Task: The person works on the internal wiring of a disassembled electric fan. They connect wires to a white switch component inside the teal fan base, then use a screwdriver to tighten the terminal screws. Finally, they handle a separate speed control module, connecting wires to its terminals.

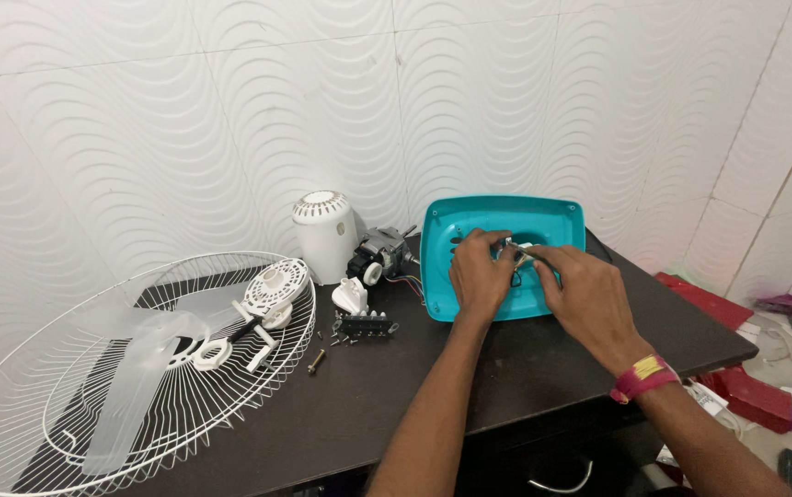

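Both hands hide small parts inside the teal housing [470, 216].

Both forearms reach far from the near edge, converging. The left hand [481, 273] is curled with knuckles up; the right hand [586, 299] lies just beside it, fingers pinched, a band on its wrist.

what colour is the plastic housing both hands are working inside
Teal, or turquoise: the plastic housing shows clearly in the head view, propped on the dark table.
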